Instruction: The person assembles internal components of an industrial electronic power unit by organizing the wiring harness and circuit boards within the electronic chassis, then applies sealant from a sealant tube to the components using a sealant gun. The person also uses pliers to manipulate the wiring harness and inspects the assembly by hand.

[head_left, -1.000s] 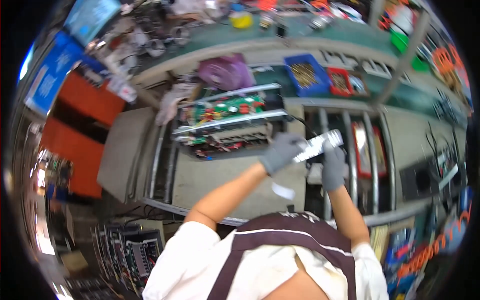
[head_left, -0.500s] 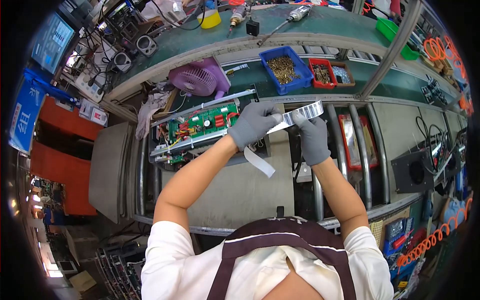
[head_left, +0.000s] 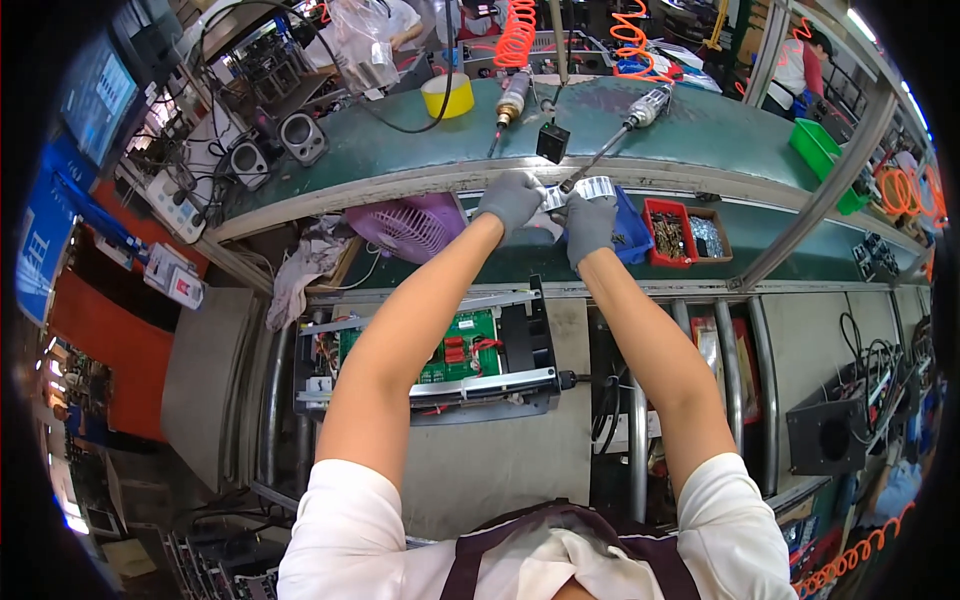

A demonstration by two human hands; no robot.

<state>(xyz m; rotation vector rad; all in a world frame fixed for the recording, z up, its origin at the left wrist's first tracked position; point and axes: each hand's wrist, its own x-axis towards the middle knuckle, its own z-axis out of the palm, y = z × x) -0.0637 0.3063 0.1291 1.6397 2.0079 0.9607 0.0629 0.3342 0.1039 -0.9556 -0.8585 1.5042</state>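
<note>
Grey-gloved left hand (head_left: 510, 200) and right hand (head_left: 590, 222) both pinch a white label strip (head_left: 585, 188) in closed fingers above the blue parts bin (head_left: 632, 235), far of the open circuit-board unit (head_left: 440, 365).

Grey knitted gloves are worn on the left hand (head_left: 510, 199) and right hand (head_left: 590, 222); behind them, bare forearms, short white sleeves (head_left: 350, 520) and a dark maroon, white-trimmed apron (head_left: 560, 560) are seen.

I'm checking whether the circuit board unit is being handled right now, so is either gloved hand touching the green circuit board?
No, both the left hand and right hand are raised holding a white label strip, well clear of the green circuit board.
</note>
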